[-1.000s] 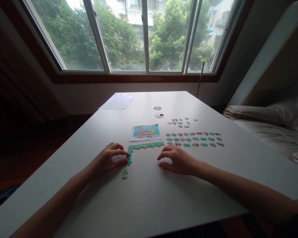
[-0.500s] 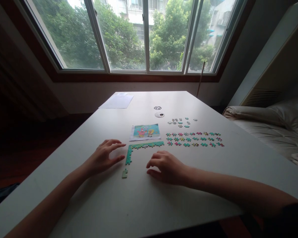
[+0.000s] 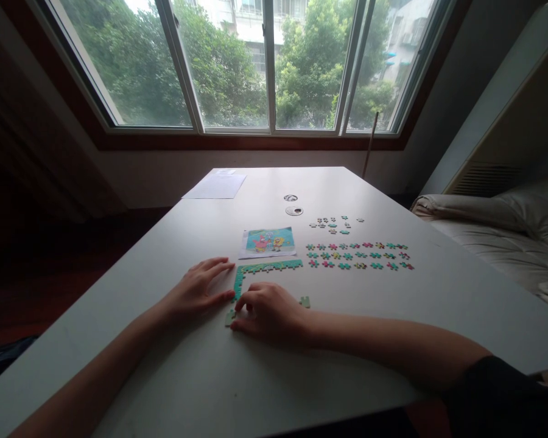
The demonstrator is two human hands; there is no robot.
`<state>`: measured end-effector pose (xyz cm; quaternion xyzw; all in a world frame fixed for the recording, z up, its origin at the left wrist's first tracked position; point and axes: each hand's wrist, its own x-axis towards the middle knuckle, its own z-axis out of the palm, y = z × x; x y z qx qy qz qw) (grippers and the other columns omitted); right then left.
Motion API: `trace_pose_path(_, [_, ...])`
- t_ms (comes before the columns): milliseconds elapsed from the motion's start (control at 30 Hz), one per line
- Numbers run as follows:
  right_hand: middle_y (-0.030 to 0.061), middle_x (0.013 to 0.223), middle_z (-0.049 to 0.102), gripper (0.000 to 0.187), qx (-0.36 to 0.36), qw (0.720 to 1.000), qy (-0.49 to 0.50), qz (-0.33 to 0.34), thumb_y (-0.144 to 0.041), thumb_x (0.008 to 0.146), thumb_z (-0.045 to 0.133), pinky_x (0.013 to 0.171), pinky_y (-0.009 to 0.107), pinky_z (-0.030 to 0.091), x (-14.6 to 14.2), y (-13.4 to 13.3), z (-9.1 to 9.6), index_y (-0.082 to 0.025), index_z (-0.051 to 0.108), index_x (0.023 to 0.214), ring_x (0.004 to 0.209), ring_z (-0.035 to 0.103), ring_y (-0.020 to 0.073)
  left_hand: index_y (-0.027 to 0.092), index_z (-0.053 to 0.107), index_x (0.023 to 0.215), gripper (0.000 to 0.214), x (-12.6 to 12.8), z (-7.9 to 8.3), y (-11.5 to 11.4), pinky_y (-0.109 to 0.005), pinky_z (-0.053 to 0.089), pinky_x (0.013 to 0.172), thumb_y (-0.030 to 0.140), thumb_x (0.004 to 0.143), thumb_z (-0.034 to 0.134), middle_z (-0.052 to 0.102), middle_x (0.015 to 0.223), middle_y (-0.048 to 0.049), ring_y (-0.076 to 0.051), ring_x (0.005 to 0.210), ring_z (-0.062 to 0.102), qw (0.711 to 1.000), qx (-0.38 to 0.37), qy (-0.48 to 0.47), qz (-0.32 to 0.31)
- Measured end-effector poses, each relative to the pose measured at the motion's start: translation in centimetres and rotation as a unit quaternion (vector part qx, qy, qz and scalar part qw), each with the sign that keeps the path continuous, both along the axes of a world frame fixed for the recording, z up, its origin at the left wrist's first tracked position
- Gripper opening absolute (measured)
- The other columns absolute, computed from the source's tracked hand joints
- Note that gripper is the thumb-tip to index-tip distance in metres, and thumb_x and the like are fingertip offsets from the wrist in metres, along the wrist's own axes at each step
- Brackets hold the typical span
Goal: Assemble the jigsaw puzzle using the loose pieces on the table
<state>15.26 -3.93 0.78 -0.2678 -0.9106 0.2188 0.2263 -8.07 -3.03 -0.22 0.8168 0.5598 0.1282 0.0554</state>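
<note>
An L-shaped strip of joined green puzzle pieces point(image 3: 267, 266) lies on the white table point(image 3: 301, 377). My left hand point(image 3: 200, 289) rests flat just left of the strip's short leg, fingers spread, holding nothing. My right hand point(image 3: 268, 313) lies curled below the strip, its thumb and fingertips pinched on a loose green puzzle piece point(image 3: 229, 318) near the leg's lower end. A second loose green piece point(image 3: 305, 301) sits by my right wrist. Behind the strip lies the cartoon reference picture point(image 3: 268, 241).
Rows of several loose coloured pieces point(image 3: 358, 255) lie to the right, a smaller cluster point(image 3: 333, 224) behind them. A paper sheet point(image 3: 215, 185), a cable hole point(image 3: 290, 198) and its cap point(image 3: 294, 210) are farther back. A cushioned seat point(image 3: 506, 231) stands right of the table.
My right hand slid left across the table to the loose green piece and closed on it, uncovering a second piece near the wrist. My left hand lifted off the strip and flattened beside it.
</note>
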Motion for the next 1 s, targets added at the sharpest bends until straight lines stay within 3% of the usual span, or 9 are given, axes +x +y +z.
trace_pose_path(433, [0.0033,0.081,0.065,0.019,0.002,0.999,0.029,0.034,-0.03,0.077,0.063,0.071,0.024,0.045,-0.33,0.07,0.04,-0.018,0.069,0.09,0.068,0.056,0.0113,0.021,0.052,0.128,0.066,0.06,0.14,-0.02,-0.045,0.038,0.1,0.062,0.077,0.052,0.049,0.135,-0.0122,-0.033,0.123,0.045,1.0,0.008,-0.003,-0.001])
trace_pose_path(700, [0.0032,0.074,0.065,0.016,-0.015,0.999,0.042,-0.019,-0.027,0.074,0.064,0.065,0.022,0.043,-0.08,0.42,0.03,-0.016,0.07,0.084,0.067,0.056,0.0122,0.022,0.049,0.13,0.065,-0.14,0.0,-0.05,-0.046,0.035,0.101,0.062,0.078,0.052,0.046,0.136,-0.0132,-0.032,0.125,0.042,1.0,-0.003,0.008,-0.006])
trace_pose_path(1000, [0.0026,0.074,0.064,0.015,-0.006,0.999,0.051,-0.018,-0.028,0.076,0.062,0.068,0.023,0.044,-0.24,0.61,-0.48,-0.017,0.069,0.083,0.068,0.056,0.0125,0.024,0.049,0.13,0.064,-0.19,-0.15,-0.16,-0.045,0.034,0.102,0.062,0.079,0.052,0.046,0.136,-0.0118,-0.032,0.125,0.041,1.0,0.006,-0.002,-0.007])
